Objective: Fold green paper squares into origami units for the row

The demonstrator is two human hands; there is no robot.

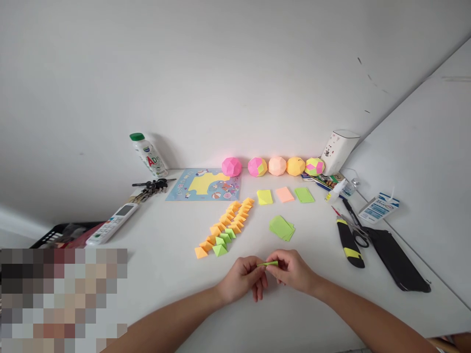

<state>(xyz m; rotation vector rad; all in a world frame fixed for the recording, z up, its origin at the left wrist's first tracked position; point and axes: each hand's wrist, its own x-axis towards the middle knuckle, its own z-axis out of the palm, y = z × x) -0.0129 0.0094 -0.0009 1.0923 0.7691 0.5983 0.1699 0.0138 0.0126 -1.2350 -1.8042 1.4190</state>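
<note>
A small green paper [271, 264] is held between the two hands, just above the near part of the white counter [165, 274]. Its left end is pinched between the thumb and index finger of the left hand [243, 278], the other fingers loosely bent below; its right end is gripped by the nearly closed fingertips of the right hand [292, 269].

From the hands, loose green sheets [281, 229] are fanned between twelve and one o'clock. Toward ten and eleven, two slanting rows are formed by folded orange pieces [224, 218], with folded green pieces [220, 250] at the near end of the right row. A yellow pad [265, 197] is seen at twelve, a peach pad [285, 194] and a green pad [304, 195] nearer one. Beyond them, five paper balls [277, 166] are lined up by the wall. Between two and three, a black-and-yellow tool [349, 242] is placed beside scissors [361, 239]; a black pouch [397, 260] is laid at three.
</note>
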